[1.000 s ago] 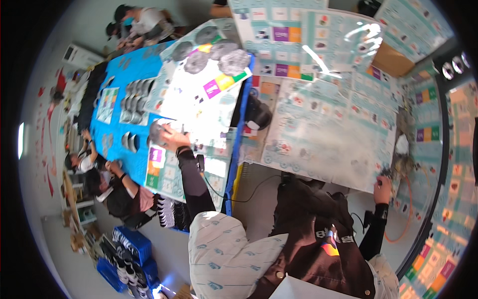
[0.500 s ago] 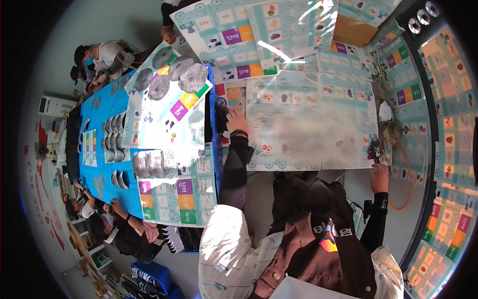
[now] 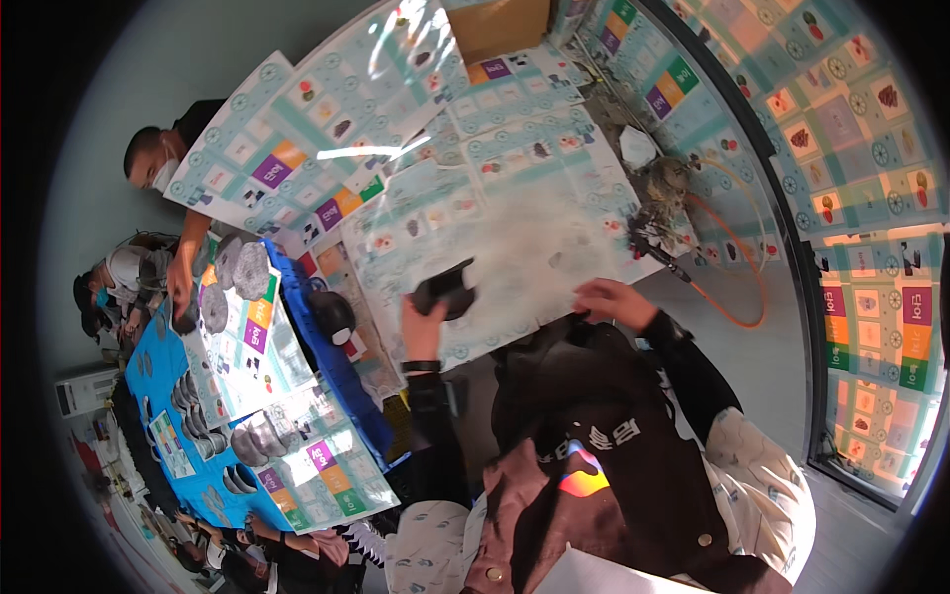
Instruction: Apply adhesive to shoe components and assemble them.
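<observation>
My left hand [image 3: 424, 327] is raised over the near edge of a table covered in pale printed sheets [image 3: 515, 198] and is closed around a dark rounded block [image 3: 445, 290]. My right hand [image 3: 614, 300] rests at the table's near edge on a worn, whitish patch [image 3: 544, 247] of the sheet, fingers curled, holding nothing that I can make out. My dark sleeves and vest fill the lower middle of the view.
A blue table [image 3: 168, 396] at left carries grey bowl-shaped pieces [image 3: 247, 272] and printed sheets. A masked person [image 3: 158, 158] leans over it; others sit further left. A tangle of debris with an orange cable [image 3: 732, 257] lies at right. A cardboard box [image 3: 500, 25] stands at the far end.
The view has swung and closed in on the sheet-covered table. My left hand has come from the blue table's edge to the pale table, holding the dark block. My right hand moved inward along the near edge.
</observation>
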Motion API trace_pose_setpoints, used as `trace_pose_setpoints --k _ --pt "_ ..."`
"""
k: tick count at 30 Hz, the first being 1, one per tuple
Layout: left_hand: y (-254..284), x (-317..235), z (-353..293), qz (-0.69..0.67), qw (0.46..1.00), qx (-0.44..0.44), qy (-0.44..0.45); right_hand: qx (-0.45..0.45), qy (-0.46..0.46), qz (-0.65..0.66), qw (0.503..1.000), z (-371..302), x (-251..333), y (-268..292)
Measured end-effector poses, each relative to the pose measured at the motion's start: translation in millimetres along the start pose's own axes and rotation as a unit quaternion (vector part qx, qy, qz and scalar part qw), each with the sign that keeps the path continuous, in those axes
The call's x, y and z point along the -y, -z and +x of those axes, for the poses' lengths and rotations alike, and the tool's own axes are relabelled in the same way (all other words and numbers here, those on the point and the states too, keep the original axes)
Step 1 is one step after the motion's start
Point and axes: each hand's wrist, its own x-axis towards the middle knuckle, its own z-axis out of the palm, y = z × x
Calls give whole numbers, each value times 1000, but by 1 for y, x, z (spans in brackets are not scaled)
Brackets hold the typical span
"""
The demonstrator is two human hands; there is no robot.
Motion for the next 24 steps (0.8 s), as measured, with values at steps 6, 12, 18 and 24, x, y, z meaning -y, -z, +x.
trace_pose_setpoints --k 6,12,18,24 --pt "-187 -66 -53 -223 947 175 150 -45 8 62 997 62 0 48" --pt "-263 -101 -42 140 971 184 58 42 23 -230 972 80 -20 147" --pt "-319 -29 -22 274 956 80 65 -227 33 -587 776 69 -66 237" --pt "-351 -33 3 325 936 114 72 -180 97 -682 702 85 -102 292"
